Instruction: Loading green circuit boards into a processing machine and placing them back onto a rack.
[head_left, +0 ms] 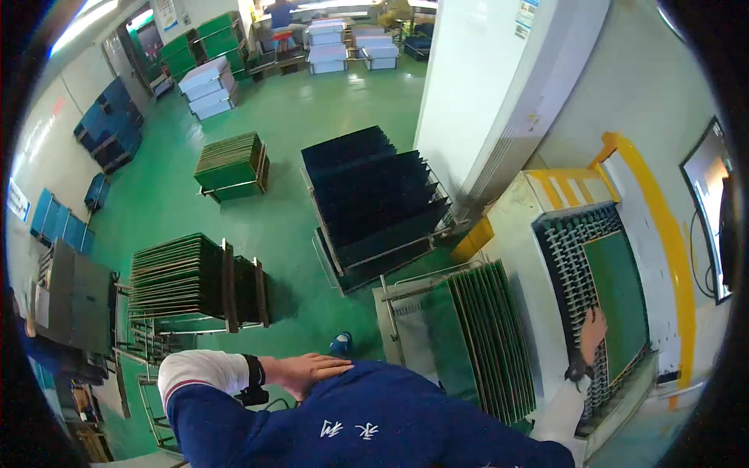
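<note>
My right hand (594, 331) reaches out to the right, its fingers bent at the near-left edge of a flat green panel (624, 292). They look closed on that edge, with the thumb side partly hidden. The panel lies on the dark rows of small rollers (573, 273) of a conveyor machine. Pressed flat on the blue clothing at my front is my left hand (308, 372), its fingers stretched out and holding nothing. Between my body and the machine stands a rack of upright green panels (495, 335).
Ahead are a large rack of dark panels (374, 183) and a white pillar (491, 86). Racks of green panels stand left, one nearer (175, 277), one farther (230, 160). A person (35, 343) is at the far left; a monitor (714, 210) hangs right.
</note>
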Demonstrator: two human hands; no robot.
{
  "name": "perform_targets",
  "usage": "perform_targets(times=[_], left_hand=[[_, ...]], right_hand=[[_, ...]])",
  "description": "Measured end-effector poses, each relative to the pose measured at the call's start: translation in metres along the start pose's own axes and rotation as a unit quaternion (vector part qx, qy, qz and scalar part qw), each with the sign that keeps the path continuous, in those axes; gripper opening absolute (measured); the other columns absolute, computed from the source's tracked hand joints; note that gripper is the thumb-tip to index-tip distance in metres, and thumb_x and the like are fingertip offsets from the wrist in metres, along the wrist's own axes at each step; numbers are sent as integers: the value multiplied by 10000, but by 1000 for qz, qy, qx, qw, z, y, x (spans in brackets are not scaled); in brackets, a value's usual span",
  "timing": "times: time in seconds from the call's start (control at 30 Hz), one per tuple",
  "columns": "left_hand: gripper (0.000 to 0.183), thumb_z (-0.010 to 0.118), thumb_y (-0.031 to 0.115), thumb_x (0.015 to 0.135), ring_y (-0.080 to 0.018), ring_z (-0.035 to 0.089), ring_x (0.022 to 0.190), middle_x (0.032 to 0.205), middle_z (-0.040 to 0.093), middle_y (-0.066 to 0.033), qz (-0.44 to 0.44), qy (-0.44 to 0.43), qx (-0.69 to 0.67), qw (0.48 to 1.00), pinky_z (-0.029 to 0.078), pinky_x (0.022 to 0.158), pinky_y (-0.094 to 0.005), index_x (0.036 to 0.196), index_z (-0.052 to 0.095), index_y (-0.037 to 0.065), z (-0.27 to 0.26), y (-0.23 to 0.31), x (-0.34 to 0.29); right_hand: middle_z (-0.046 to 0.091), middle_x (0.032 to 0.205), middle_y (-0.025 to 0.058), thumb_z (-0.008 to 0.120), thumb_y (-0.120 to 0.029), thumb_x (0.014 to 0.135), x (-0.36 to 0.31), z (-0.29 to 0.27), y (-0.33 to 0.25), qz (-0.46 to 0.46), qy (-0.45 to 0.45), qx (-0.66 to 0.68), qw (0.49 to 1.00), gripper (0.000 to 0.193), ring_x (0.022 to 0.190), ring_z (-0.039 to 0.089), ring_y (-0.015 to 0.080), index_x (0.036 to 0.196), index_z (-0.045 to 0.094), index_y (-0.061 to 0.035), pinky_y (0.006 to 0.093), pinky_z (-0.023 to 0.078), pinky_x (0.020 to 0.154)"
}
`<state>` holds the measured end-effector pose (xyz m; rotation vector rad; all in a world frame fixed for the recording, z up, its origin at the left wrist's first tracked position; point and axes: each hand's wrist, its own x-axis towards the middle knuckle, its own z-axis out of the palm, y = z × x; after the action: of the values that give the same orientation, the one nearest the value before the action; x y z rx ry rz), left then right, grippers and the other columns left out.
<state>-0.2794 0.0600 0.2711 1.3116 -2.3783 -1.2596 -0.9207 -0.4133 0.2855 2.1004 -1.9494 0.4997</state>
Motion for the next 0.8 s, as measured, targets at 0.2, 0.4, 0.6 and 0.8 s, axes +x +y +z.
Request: perform_targets(times=[0.2, 0.4, 0.6, 0.8], left_hand=[[1394, 918, 323, 481, -350, 257, 1458, 1609, 188, -139, 12, -32, 3, 999, 266, 1164, -510, 1571, 70, 130, -19, -16, 4], [1386, 882, 391, 497, -352, 236, 1469, 1621, 156, -140, 66, -38, 6, 997, 264, 1160, -516, 1572, 53, 111, -21, -49, -1], [1309, 846, 438, 579, -357, 235, 1468, 1613, 171, -162, 90, -48, -7, 995, 250, 1163, -509, 1570, 59, 105, -29, -68, -13], [1370, 872, 314, 489, -326, 208, 1482, 1617, 158, -139, 110, -37, -24, 993, 229, 1185, -502, 1569, 49, 130, -28, -90, -30]], right_hand=[[666, 1112, 167, 598, -186, 931, -66, -10, -51, -52, 29, 119, 991, 254, 1056, 600, 332, 1092, 674, -5, 423, 441, 949], [678, 1091, 161, 636, -123, 896, -169, -44, -146, -28, -29, 182, 982, 215, 1033, 618, 332, 1073, 682, -9, 427, 454, 939], [644, 1126, 169, 650, -122, 864, -247, -70, -228, 1, -170, 231, 958, 271, 1086, 579, 341, 1110, 670, -10, 437, 451, 952], [496, 1396, 199, 691, -168, 817, -298, -57, -268, -33, -171, 183, 968, 500, 1253, 461, 405, 1262, 574, 28, 482, 366, 1065]])
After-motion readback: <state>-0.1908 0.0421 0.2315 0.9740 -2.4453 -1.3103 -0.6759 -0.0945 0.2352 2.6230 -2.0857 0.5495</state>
